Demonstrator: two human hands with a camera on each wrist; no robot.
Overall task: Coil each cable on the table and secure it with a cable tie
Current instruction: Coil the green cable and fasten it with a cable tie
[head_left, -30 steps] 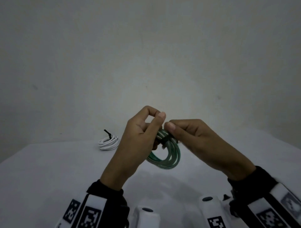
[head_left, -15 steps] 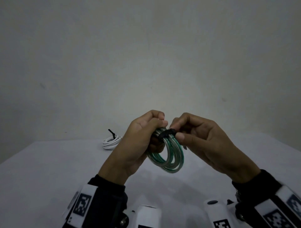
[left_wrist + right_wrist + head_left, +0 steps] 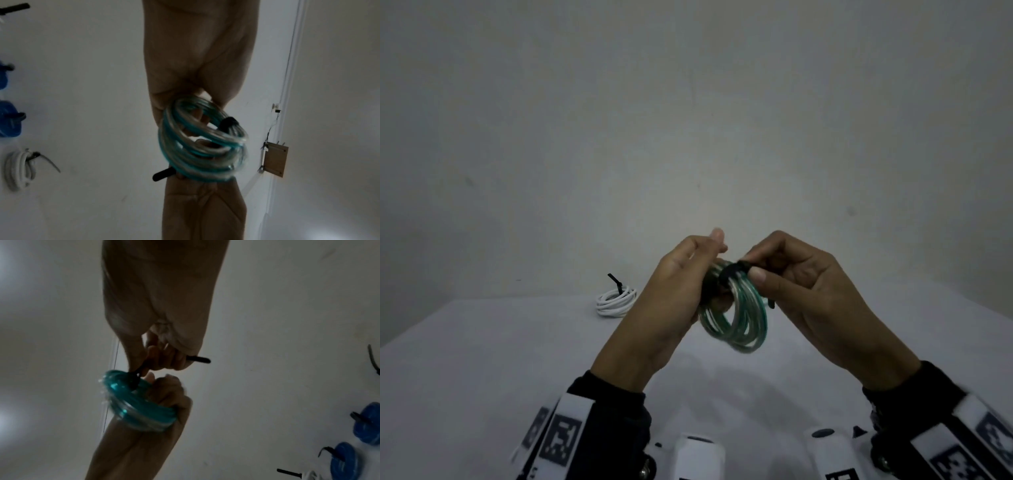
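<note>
White coiled cable (tied) lies beyond both hands.

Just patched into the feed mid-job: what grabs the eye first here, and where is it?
Dead centre, above the table, the left hand grips a coiled teal cable while the right hand pinches a black cable tie wrapped over the coil's top. Behind them to the left, a white coiled cable lies on the table, already tied. The wrist views also show blue coils, tied.
</note>
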